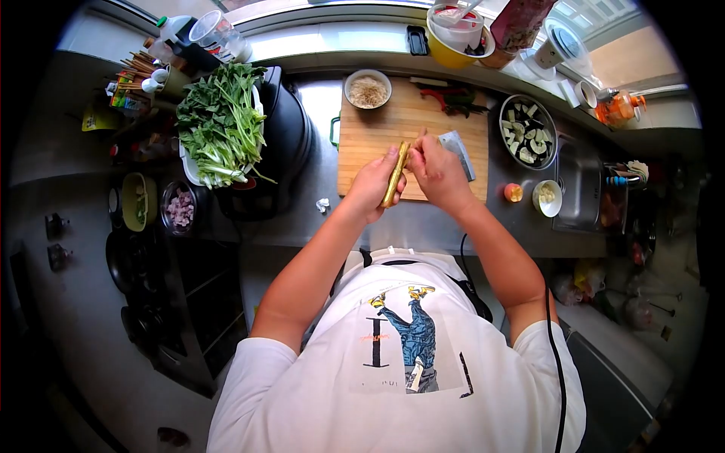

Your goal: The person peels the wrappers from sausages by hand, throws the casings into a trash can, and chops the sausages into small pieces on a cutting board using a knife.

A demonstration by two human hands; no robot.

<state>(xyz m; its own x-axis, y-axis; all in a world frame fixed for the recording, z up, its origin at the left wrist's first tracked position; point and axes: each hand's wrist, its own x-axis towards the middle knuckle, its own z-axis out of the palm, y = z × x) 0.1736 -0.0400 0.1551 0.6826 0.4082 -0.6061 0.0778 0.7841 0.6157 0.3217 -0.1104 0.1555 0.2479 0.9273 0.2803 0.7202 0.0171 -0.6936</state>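
My left hand (pixel 371 186) is wrapped round a long, narrow gold-coloured thing (pixel 396 175), held slantwise above the front of the wooden cutting board (pixel 362 143). What kind of thing it is, I cannot make out. Close to its upper end, my right hand (pixel 438 170) has its fingers curled in; what they pinch, if anything, is hidden. A cleaver (pixel 458 151) lies on the board just beyond my right hand. At the board's back stand a white bowl of pale shreds (pixel 368 90) and, to its right, red and green peppers (pixel 447 100).
Leafy greens (pixel 220 124) fill a white basket at left, beside a black appliance (pixel 291 136). Diced pinkish pieces (pixel 180 208) sit in a bowl. To the right are a bowl of cut eggplant (pixel 529 136), a small bowl of chopped garlic (pixel 547 198) and the sink (pixel 580 185).
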